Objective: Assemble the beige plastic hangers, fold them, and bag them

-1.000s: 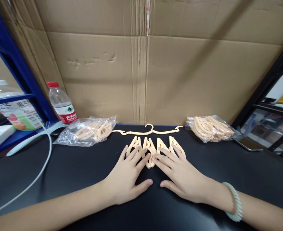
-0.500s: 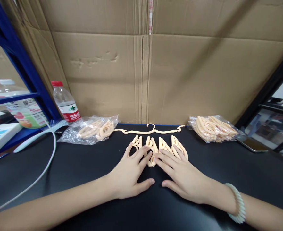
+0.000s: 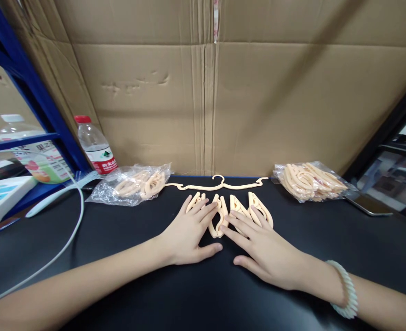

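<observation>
Several folded cream-coloured plastic hangers (image 3: 218, 225) lie in a row on the black table (image 3: 203, 294). My left hand (image 3: 185, 230) rests flat with its fingers spread over the leftmost folded hanger, its fingertips reaching the one beside it. Over the folded hangers on the right lies my right hand (image 3: 261, 246), palm down and fingers apart. Neither hand grips anything. Behind the row an unfolded hanger (image 3: 206, 187) is laid out with its hook pointing away from me. Parts of the folded hangers are hidden under my fingers.
Clear plastic bags of folded hangers stand at the back left (image 3: 120, 195) and back right (image 3: 306, 181). A red-capped water bottle (image 3: 94, 145), a white cable (image 3: 80, 216) and a blue shelf frame (image 3: 33, 87) are at the left. A phone-like slab (image 3: 371, 207) lies right. Cardboard (image 3: 147, 115) forms the back.
My left hand has shifted slightly up and now covers more of the leftmost folded hanger. My right hand stays over the right-hand hangers. The whole view has shifted slightly.
</observation>
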